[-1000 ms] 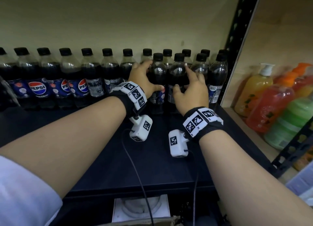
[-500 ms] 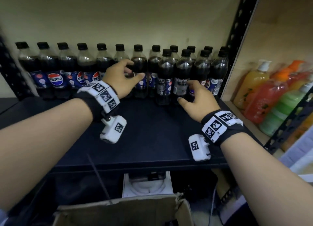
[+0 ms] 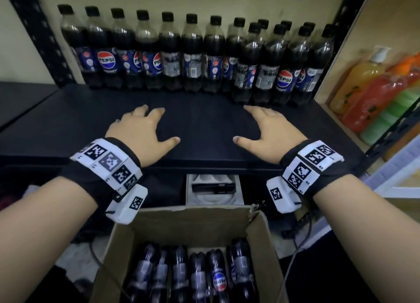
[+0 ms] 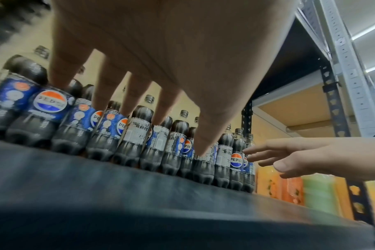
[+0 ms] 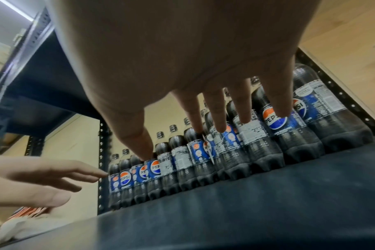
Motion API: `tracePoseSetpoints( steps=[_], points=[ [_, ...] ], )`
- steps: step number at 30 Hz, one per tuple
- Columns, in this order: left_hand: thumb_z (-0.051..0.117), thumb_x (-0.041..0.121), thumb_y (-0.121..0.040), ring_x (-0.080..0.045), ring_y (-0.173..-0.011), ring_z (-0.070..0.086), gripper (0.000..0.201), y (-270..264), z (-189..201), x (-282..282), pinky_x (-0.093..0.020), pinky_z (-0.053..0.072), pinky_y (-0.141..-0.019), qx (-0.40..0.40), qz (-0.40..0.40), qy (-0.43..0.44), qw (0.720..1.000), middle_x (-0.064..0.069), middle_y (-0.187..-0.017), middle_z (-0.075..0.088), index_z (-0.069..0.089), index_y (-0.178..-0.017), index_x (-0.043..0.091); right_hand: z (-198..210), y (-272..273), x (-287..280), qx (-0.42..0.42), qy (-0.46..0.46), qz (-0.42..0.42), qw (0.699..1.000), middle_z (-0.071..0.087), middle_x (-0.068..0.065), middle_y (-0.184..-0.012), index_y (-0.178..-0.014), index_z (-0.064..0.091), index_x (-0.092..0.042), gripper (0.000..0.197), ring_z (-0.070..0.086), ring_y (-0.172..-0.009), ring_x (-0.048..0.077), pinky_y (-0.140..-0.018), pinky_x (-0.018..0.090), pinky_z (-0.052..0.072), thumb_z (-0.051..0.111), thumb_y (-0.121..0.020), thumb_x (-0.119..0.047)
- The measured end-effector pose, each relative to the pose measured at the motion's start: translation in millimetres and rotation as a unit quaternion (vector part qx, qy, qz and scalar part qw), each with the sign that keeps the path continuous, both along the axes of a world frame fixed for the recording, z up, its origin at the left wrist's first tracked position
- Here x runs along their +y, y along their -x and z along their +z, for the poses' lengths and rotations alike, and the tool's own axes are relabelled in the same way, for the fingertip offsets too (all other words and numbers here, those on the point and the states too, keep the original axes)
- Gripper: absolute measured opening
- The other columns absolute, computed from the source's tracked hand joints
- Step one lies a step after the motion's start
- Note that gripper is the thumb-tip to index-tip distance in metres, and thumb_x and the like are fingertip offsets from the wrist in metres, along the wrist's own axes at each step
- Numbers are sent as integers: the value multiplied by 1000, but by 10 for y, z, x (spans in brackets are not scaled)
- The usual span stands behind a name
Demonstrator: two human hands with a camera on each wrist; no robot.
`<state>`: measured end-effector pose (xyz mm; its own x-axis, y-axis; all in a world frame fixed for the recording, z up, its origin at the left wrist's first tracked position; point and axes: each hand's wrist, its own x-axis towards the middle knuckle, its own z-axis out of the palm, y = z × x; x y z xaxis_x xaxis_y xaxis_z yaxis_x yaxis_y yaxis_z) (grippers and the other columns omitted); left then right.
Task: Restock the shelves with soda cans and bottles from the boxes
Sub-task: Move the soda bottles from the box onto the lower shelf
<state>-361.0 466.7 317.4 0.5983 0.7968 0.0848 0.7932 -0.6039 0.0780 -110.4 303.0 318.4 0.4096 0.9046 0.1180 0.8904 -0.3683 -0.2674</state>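
Note:
A row of Pepsi bottles (image 3: 170, 52) stands along the back of the dark shelf (image 3: 204, 121), with a second front row (image 3: 284, 64) at the right end. My left hand (image 3: 145, 130) hovers open over the shelf's front half, fingers spread and empty. My right hand (image 3: 266, 127) mirrors it to the right, also open and empty. Both hands are well short of the bottles. In the wrist views the left hand (image 4: 139, 84) and right hand (image 5: 203, 84) hang with straight fingers above the shelf. Below, a cardboard box (image 3: 127, 246) holds several more Pepsi bottles (image 3: 195, 277).
Black perforated uprights (image 3: 350, 18) frame the shelf. To the right, a wooden shelf holds orange, red and green soap bottles (image 3: 372, 93). A white moulded tray (image 3: 213, 189) sits under the shelf behind the box. Cables (image 3: 293, 257) trail from both wrists.
Both hands have let go of the bottles at the shelf's back and drawn back toward the front edge, empty. The view has tilted down, showing the box of bottles below.

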Motion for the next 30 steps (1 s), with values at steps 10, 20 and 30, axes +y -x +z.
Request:
tracePoseSetpoints(
  steps=[10,20,30],
  points=[
    [60,59,-86,-21,-101,62,46,581,-247,-636,-42,54,-84,-88,-72,28,993,5,-110,64,61,-122,30,-190,708,-467,-23,59,12,998,65,-10,-85,-94,49,-30,35,62,-78,17,-71,38,56,57,-86,-64],
    [67,70,-77,-10,-91,62,37,748,-1218,-746,-33,55,-89,168,-51,273,946,12,-95,65,65,-88,34,-932,1026,-653,86,340,73,934,66,-8,-102,-113,61,-29,44,63,-94,14,-90,36,55,61,-87,-65],
    [70,57,-81,-23,-98,65,41,689,-2156,-578,-31,53,-88,242,27,323,915,-1,-104,70,72,-100,21,-1904,981,-436,97,468,39,877,70,3,-93,-98,71,-14,45,66,-86,23,-78,35,55,62,-88,-57]
  ],
)
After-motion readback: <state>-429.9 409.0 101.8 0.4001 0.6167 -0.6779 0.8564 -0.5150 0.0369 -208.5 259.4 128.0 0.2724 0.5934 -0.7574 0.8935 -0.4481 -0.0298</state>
